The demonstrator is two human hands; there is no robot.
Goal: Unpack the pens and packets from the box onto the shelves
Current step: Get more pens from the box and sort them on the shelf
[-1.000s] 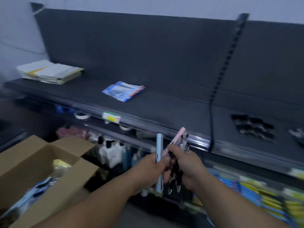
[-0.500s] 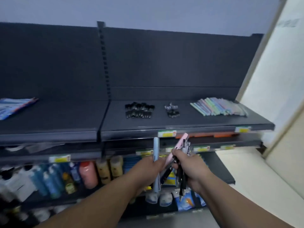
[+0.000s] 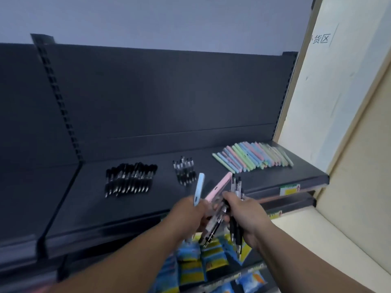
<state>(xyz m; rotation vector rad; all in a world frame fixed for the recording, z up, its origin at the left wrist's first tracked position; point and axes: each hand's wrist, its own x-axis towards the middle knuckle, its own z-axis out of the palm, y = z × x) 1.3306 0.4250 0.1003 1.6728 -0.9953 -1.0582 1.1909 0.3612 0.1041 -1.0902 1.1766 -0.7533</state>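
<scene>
My left hand (image 3: pixel 188 214) grips a light blue pen (image 3: pixel 198 190) that stands upright. Close beside it, my right hand (image 3: pixel 245 214) holds a bunch of black and clear pens (image 3: pixel 237 187), and a pink pen (image 3: pixel 220 188) slants between the two hands. Both hands hover over the front edge of the dark top shelf (image 3: pixel 148 208). On that shelf lie a row of black pens (image 3: pixel 130 179), a smaller group of black and clear pens (image 3: pixel 185 170), and a fan of pastel pens (image 3: pixel 252 156) at the right. The box is out of view.
A slotted upright (image 3: pixel 61 106) divides the shelf bays at the left. Below the top shelf, blue and yellow packets (image 3: pixel 194 265) fill a lower shelf. A cream wall and door frame (image 3: pixel 347 144) stand right of the shelving. A price label (image 3: pixel 288 189) hangs on the shelf edge.
The view has swung right from the box and the blue packet to the bay with pens, and come closer to it. Both hands keep their pens and have risen over the shelf edge.
</scene>
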